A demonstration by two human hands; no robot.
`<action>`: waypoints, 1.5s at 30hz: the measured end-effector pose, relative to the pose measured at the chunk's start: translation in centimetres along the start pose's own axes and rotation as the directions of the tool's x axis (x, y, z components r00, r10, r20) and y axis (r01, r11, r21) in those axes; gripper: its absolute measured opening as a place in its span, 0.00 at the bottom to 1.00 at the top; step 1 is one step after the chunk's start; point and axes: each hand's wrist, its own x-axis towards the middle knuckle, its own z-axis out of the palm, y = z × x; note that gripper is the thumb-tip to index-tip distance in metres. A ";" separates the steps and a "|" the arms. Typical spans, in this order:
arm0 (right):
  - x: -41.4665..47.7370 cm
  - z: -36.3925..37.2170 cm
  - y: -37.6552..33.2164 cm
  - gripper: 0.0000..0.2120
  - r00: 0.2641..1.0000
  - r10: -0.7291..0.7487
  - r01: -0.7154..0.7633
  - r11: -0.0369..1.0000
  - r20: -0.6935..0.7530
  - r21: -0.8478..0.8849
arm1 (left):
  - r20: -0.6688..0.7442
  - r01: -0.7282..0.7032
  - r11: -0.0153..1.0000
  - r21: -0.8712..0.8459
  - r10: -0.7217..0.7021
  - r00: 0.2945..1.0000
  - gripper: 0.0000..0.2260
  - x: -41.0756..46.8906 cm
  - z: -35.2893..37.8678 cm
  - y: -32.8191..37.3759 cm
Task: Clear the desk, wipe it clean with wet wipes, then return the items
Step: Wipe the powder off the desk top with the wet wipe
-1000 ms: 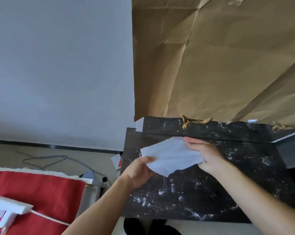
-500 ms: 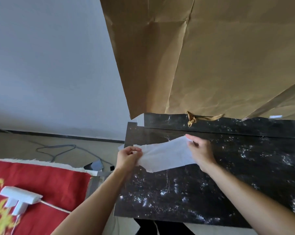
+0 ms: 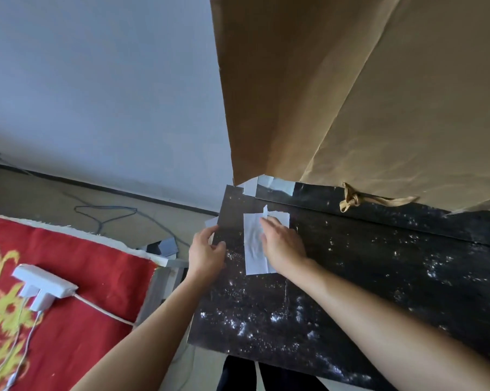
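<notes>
A white wet wipe point(image 3: 252, 249) lies flat on the dark speckled desk point(image 3: 351, 292), near its far left corner. My right hand point(image 3: 284, 245) presses on the wipe with straight fingers and covers its right part. My left hand point(image 3: 207, 253) is at the desk's left edge, apart from the wipe. Its thumb lies on top of the desk and its fingers curl at the edge. No other items stand on the visible desk surface.
A large creased brown paper sheet point(image 3: 365, 94) hangs behind the desk, with a knotted tie point(image 3: 351, 197) at its bottom. Left of the desk are a red patterned cloth point(image 3: 69, 277), a white plug adapter point(image 3: 43, 285) with cables, a grey box point(image 3: 165, 246) and a floor cable point(image 3: 105, 214).
Both hands held the wipe stretched in the air before. Now it lies on the desk under my right hand, and my left hand has let go and moved to the desk's edge.
</notes>
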 end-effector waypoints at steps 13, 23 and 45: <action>-0.9 1.0 2.8 0.08 0.924 -0.352 0.335 0.934 -0.150 -0.125 | -0.185 0.006 0.992 0.127 0.018 0.983 0.09 -1.3 -1.2 -4.0; 3.1 3.6 -0.8 0.06 0.976 -0.102 0.125 0.985 -0.194 0.115 | -0.303 0.254 0.958 0.134 -0.205 0.931 0.08 -3.8 -3.4 -12.9; 8.9 3.9 -5.3 0.38 0.987 -0.160 0.158 0.959 0.011 -0.234 | -0.204 0.309 0.951 -0.005 -0.304 0.931 0.12 -5.2 -0.2 -16.6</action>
